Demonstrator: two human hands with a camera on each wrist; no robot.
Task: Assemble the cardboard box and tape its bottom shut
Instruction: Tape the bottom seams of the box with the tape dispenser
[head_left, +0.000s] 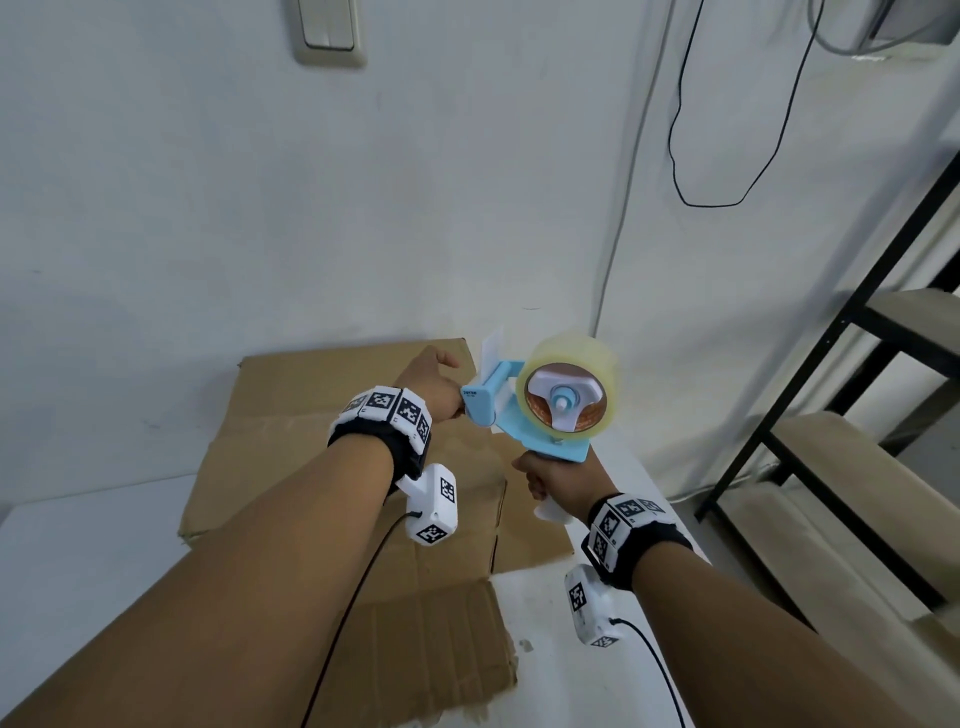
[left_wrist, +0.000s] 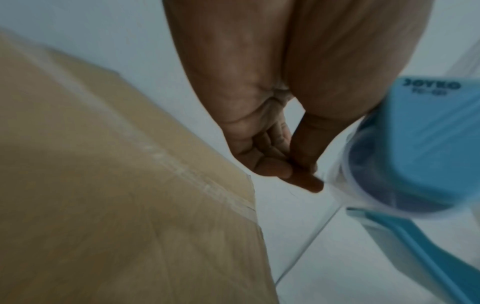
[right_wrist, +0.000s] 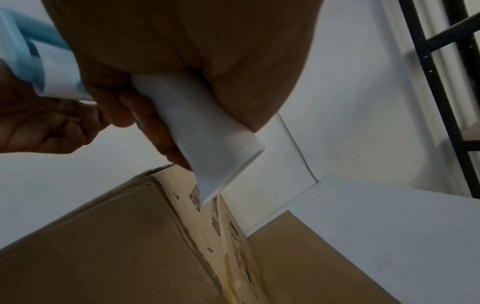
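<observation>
So right now I've got the tape dispenser (head_left: 540, 410) up in the air in front of me, above the cardboard box (head_left: 332, 467). My right hand (head_left: 553, 480) is wrapped tight around the white handle (right_wrist: 200, 131), roll side facing me. My left hand (head_left: 431, 387) is at the nose of the dispenser with the fingers curled in; the left wrist view shows thumb and fingertips (left_wrist: 275, 170) pinched together right next to the clear tape (left_wrist: 335, 197), so I read that as pinching the loose tape end, though the blur makes it hard to swear to it.

The thing that matters for the next move: the box sits below and to the left of both hands, on the white table (head_left: 566, 623). It looks folded up, with the bottom facing up and a flap (head_left: 426, 639) sticking out toward me. In the head view a seam (head_left: 496, 509) runs roughly toward and away from me, just under my left wrist. The dispenser's nose points left, so it's crossways to that seam. Left hand is the closer one to the far edge of the box, so my guess is it anchors the tape end there while the right drags the dispenser back along the seam.
</observation>
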